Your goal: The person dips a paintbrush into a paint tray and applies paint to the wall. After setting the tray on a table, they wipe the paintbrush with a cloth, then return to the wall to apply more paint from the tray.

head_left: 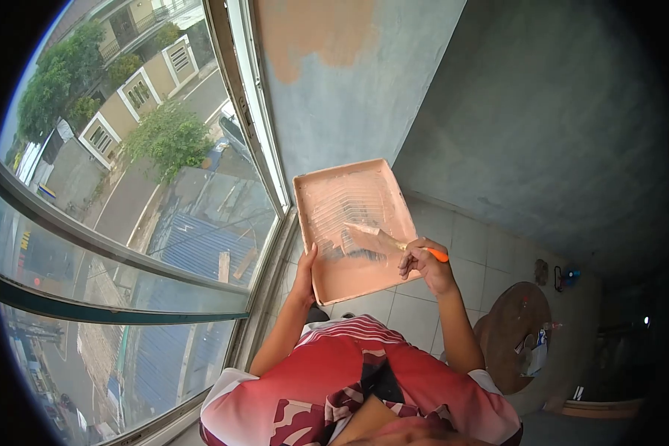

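My left hand point(305, 273) grips the left edge of a paint tray point(334, 287) coated in peach-coloured paint. The tray is held in front of my chest, with a ribbed area in its upper part. In my right hand point(428, 265), over the tray's right edge, is a paintbrush point(372, 238) with an orange handle end. Its paint-covered bristles point left, over the middle of the tray. The fingers of my right hand are closed around the handle.
Tall window panes point(156, 282) with a frame fill the left side. Ahead stands a grey wall point(334, 111) with a peach paint patch point(316, 33) at its top. A round brown table point(509, 334) holding small items stands at the right, on the tiled floor point(416, 316).
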Demonstrator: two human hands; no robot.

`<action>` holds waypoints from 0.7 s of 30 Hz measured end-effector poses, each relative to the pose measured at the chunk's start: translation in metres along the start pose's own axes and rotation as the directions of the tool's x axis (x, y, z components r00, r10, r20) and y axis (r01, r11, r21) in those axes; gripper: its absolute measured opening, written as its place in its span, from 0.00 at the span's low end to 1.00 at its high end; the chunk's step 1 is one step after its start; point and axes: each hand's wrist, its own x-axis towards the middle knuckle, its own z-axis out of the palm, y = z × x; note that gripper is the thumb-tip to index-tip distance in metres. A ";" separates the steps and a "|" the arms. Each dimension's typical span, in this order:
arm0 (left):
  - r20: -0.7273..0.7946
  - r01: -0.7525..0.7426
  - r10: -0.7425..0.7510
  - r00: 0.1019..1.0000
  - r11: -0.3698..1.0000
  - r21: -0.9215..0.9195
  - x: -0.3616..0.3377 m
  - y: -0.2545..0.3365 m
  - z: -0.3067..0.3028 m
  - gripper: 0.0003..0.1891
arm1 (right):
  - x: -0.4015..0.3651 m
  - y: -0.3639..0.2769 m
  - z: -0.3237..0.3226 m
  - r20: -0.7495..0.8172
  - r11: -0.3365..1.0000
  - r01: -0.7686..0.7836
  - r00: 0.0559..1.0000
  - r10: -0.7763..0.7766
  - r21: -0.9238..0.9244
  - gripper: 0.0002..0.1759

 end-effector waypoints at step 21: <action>0.028 0.036 -0.039 0.999 0.994 0.105 0.075 0.076 -0.027 0.35 | 0.230 -0.147 -0.050 0.229 -0.100 0.278 0.483 -0.846 -0.955 0.04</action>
